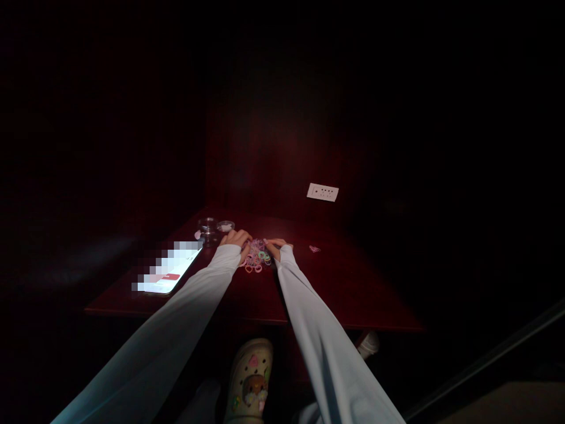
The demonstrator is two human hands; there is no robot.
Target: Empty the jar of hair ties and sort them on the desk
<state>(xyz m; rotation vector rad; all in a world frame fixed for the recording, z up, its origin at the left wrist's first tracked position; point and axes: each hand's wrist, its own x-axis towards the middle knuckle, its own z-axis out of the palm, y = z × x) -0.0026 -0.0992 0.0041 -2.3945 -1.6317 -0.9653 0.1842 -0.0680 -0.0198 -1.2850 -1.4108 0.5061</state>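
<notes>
A small heap of pastel hair ties [256, 254], mostly pink and purple with some green, lies on the dark red table. My left hand [236, 238] rests at the heap's left edge, fingers bent loosely around it, thumb apart and low. On the opposite side, my right hand [278, 245] touches the edge of the heap, its fingers and thumb apart. Nothing lifted shows in either hand, though the fingertips are small and dim. Left of the heap stands a clear round jar [208, 231], with a clear lid [226, 227] behind my left hand.
A lit phone [170, 277] lies at the table's left side. A small pink piece [314, 249] sits right of my right hand. A white socket plate [322, 192] is on the back panel. Below the front edge [265, 320] is a shoe with charms [251, 377].
</notes>
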